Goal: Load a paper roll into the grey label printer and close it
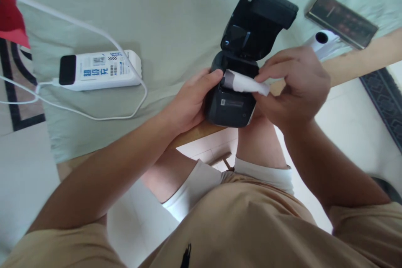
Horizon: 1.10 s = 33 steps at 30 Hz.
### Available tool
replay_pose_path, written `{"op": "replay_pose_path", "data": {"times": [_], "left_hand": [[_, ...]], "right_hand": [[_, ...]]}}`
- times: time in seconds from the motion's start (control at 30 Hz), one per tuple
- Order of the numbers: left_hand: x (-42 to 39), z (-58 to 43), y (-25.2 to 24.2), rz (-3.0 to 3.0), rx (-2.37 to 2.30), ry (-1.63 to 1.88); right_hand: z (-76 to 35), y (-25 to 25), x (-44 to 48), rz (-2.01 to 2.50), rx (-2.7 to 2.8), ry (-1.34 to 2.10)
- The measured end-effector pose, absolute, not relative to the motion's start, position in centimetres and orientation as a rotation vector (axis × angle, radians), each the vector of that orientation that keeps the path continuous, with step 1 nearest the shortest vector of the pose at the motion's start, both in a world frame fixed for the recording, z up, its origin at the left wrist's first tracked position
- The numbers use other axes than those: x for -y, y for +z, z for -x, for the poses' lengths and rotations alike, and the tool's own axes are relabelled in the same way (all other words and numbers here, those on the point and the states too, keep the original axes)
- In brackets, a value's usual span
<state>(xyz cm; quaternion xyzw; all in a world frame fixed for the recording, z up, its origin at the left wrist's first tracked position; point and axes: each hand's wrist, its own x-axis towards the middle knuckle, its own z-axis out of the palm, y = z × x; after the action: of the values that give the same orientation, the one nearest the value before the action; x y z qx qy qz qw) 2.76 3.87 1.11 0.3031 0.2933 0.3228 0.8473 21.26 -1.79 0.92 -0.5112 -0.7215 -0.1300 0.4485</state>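
A small black label printer (234,111) is held at the table's front edge, its hinged lid (260,21) swung up and back. My left hand (194,96) grips the printer's left side, thumb near the rim of the open compartment. A roll of white paper (245,82) lies across that compartment, its left end inside and its right end sticking out. The fingers of my right hand (295,79) pinch the paper at this right end. Fingers partly cover the printer's right side.
On the pale green cloth (176,21) at left lies a white power bank (106,70) with a white cable (94,27) looping around it. At right are a dark phone (342,21) and a white object with a black round spot (323,39). Something red (12,19) is at the far left.
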Motion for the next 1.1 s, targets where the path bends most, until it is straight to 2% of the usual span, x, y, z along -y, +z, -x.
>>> {"op": "replay_pose_path", "data": {"times": [0.27,0.47,0.57,0.73,0.93,1.1], "left_hand": [[-3.7,-2.0,0.9,-0.817,-0.546,0.685],[-4.0,-1.6,1.4,-0.878,-0.652,0.637],[-4.0,-1.5,1.3,-0.901,-0.637,0.631],[-4.2,-1.6,0.0,-0.956,-0.636,0.640],[-4.6,-1.6,-0.7,-1.011,-0.539,0.637],[-4.2,-1.7,-0.1,-0.940,-0.556,0.648]], "right_hand": [[-19.7,-0.3,3.4,1.087,1.924,-0.127],[-21.7,-1.0,2.2,1.213,1.473,-0.147],[-23.1,-1.5,0.5,1.272,1.508,0.024],[-23.4,-2.1,0.2,1.160,1.368,0.108],[-22.2,-1.7,1.4,1.191,1.486,0.564],[-22.1,-1.5,0.7,1.222,1.569,0.611]]}}
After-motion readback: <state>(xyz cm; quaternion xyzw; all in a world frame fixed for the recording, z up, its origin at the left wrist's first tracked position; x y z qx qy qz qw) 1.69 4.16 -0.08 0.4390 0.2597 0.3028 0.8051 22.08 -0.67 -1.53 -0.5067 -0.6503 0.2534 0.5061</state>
